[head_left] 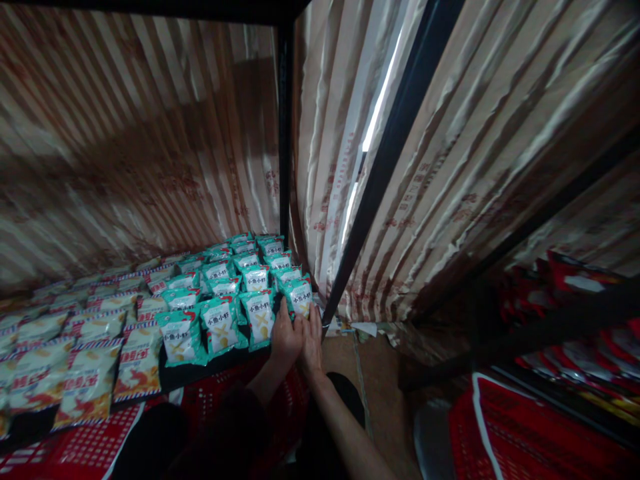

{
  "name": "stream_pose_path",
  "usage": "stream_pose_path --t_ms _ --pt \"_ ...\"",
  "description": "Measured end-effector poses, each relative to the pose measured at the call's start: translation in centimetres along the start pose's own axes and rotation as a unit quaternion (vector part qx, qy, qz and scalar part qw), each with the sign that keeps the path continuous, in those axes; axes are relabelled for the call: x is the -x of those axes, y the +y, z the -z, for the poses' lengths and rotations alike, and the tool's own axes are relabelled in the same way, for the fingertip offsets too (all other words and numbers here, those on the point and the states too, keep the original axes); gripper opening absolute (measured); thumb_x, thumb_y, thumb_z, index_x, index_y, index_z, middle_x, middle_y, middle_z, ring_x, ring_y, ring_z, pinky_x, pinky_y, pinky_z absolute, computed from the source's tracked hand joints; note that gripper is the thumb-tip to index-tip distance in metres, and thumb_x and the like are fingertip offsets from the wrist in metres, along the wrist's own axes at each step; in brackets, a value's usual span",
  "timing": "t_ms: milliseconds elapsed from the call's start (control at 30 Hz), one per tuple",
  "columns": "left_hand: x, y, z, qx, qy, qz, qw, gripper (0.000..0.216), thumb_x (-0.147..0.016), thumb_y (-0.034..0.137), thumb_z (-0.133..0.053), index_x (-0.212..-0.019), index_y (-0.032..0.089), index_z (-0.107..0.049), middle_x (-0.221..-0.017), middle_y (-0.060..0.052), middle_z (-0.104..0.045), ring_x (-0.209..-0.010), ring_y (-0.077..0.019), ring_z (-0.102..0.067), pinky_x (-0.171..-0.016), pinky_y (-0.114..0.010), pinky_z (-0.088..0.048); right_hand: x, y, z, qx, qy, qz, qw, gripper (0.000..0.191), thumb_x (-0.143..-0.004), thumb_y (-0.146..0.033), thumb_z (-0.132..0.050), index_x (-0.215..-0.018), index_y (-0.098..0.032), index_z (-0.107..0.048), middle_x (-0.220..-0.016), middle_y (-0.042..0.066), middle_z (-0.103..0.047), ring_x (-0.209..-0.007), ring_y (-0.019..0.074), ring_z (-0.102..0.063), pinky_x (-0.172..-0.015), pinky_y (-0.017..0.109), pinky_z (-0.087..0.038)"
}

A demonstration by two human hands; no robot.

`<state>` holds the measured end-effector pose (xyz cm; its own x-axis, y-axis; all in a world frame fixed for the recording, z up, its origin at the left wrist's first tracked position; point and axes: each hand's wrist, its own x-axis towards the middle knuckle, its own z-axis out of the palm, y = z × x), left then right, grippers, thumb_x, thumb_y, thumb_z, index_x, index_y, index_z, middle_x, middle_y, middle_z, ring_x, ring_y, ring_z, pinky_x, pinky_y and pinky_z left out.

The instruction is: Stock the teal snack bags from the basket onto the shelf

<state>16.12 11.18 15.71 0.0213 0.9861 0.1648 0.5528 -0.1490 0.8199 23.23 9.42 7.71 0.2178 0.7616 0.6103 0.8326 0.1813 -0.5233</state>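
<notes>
Both of my hands are at the right end of a shelf, on either side of one teal-and-white snack bag (299, 292). My left hand (285, 339) has its fingers closed at the bag's lower left, and my right hand (312, 337) grips its lower right edge. The bag stands tilted back in the rightmost row. Left of it, more teal snack bags (260, 317) stand in rows, several deep. Cream-coloured snack bags (139, 357) with striped edges fill the shelf farther left.
Black shelf posts (284, 133) and a slanting black bar (385, 153) frame the corner. Pleated curtains (150, 133) hang behind and to the right. Red plastic baskets (525, 427) stand low at the right and below the shelf. Red packages (575, 320) lie on another shelf at the right.
</notes>
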Motion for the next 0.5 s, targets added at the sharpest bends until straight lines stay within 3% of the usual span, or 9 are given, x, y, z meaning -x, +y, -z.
stream_pose_path --t_ms 133,267,500 --pt "0.5 -0.3 -0.3 0.022 0.013 -0.008 1.0 0.056 -0.086 0.026 -0.039 -0.139 0.009 -0.037 -0.137 -0.019 -0.049 -0.127 -0.0245 -0.048 -0.103 -0.04 -0.044 0.6 -0.2 0.3 0.009 -0.019 -0.021 1.0 0.036 -0.094 -0.021 -0.041 -0.127 -0.016 -0.053 -0.156 0.012 -0.021 -0.145 0.0254 -0.012 -0.112 0.05 -0.031" --pt "1.0 -0.5 -0.4 0.028 0.015 -0.006 0.999 0.055 -0.086 0.028 -0.038 -0.136 0.006 -0.04 -0.139 -0.023 -0.047 -0.127 -0.0255 -0.048 -0.101 -0.04 -0.046 1.5 0.3 -0.1 0.009 -0.031 -0.03 0.999 0.038 -0.095 -0.022 -0.039 -0.13 -0.016 -0.051 -0.156 0.012 -0.021 -0.145 0.0249 -0.012 -0.113 0.05 -0.03" --pt "1.1 -1.0 -0.3 0.016 -0.04 0.011 0.999 0.053 -0.085 0.028 -0.037 -0.133 0.005 -0.045 -0.132 -0.02 -0.055 -0.122 -0.0238 -0.053 -0.102 -0.037 -0.045 2.2 1.1 -0.8 -0.013 -0.017 -0.02 1.0 0.043 -0.095 -0.024 -0.037 -0.136 -0.014 -0.045 -0.153 0.016 -0.027 -0.144 0.0257 -0.019 -0.111 0.051 -0.033"
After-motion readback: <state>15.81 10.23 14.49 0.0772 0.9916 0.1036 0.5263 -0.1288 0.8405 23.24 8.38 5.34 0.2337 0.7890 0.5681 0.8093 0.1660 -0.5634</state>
